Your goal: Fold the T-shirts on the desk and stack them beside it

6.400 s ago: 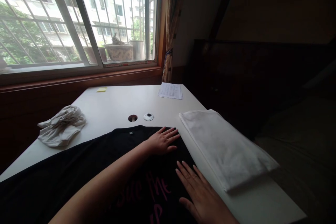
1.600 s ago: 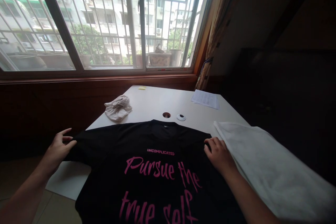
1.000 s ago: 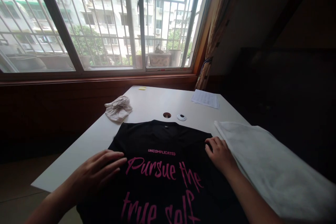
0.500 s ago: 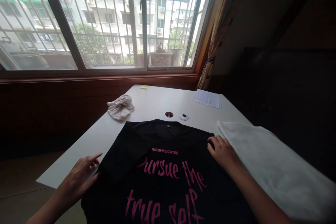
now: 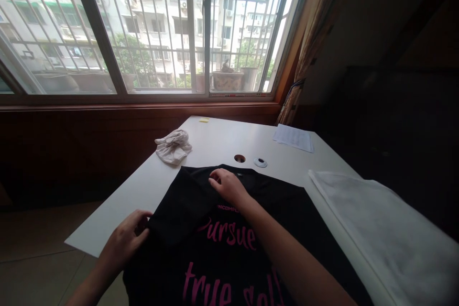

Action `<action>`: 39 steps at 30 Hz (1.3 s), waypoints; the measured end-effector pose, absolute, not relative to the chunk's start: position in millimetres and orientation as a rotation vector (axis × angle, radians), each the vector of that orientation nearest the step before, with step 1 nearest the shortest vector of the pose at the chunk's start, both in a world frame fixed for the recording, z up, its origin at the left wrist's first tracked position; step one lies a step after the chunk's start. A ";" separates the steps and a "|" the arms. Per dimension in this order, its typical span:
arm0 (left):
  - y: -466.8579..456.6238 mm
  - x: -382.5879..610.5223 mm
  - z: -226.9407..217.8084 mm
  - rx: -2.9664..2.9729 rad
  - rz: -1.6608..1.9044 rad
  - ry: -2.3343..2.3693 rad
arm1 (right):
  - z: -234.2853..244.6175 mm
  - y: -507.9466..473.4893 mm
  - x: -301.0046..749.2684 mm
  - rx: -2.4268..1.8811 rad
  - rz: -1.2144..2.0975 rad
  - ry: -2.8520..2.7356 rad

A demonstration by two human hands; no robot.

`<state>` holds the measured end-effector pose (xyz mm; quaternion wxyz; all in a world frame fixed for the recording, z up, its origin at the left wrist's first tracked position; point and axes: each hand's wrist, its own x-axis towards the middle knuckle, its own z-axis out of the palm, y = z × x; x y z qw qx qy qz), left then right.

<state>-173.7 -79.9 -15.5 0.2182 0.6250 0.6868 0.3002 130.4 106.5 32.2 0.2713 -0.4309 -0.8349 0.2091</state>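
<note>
A black T-shirt (image 5: 167,210) with pink lettering lies spread front up, its collar toward the window and its lower part running out of view. At the shirt's left sleeve edge, my left hand (image 5: 125,234) has thumb and fingers closed on the cloth. My right hand (image 5: 227,184) reaches across the chest to just below the collar. Its fingers are loosely bent and apart, with nothing seen in them; whether they touch the fabric I cannot tell. The right forearm covers part of the lettering.
Under the shirt is a white table (image 5: 118,205). A crumpled pale cloth (image 5: 174,147) lies at its left edge, white fabric (image 5: 380,220) on the right. Farther back are a cable hole (image 5: 239,158), its ring cover (image 5: 260,162), papers (image 5: 294,137) and a yellow slip (image 5: 204,120).
My right hand has moved left from the shirt's right shoulder to near the collar. My left hand has closed on the sleeve edge. The view has shifted slightly left.
</note>
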 end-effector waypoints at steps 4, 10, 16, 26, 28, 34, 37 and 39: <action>-80.0 -174.3 -19.6 1.813 0.828 1.888 | 17.7 133.1 68.2 -1.158 0.686 -2.274; -80.3 -172.9 -26.0 1.908 0.827 1.935 | -0.8 152.4 15.6 -1.238 0.766 -2.310; -81.7 -173.4 -32.2 2.017 0.855 1.889 | -4.5 168.8 -5.2 -1.342 0.769 -2.302; -82.6 -171.3 -29.7 2.295 0.909 1.802 | -15.0 167.3 -19.4 -1.373 0.558 -2.271; -84.1 -168.5 -24.9 2.310 0.850 1.797 | -16.9 165.3 -18.5 -1.356 0.498 -2.265; -85.5 -162.7 -18.8 2.306 0.801 1.824 | -17.8 170.0 -13.0 -1.331 0.424 -2.266; -83.8 -162.4 -20.9 2.273 0.847 1.879 | -16.9 173.3 -10.6 -1.297 0.454 -2.275; -82.7 -163.1 -22.6 2.235 0.876 1.898 | -14.8 175.2 -6.1 -1.250 0.499 -2.291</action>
